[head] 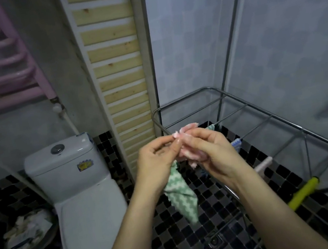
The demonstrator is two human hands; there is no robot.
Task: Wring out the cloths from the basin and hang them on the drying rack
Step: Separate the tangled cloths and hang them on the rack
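**A:** What are the hands holding?

**B:** The right hand is curled round a bunched pink cloth. The left hand pinches the cloth's near edge, probably to tease it open for hanging.

**A:** And the other cloth?

**B:** The green zigzag cloth dangles just below the left hand. It seems to be tucked under the palm, which keeps it off the floor.

**A:** Where will they go?

**B:** The drying rack stands just beyond the right hand and out to its right, within easy reach.
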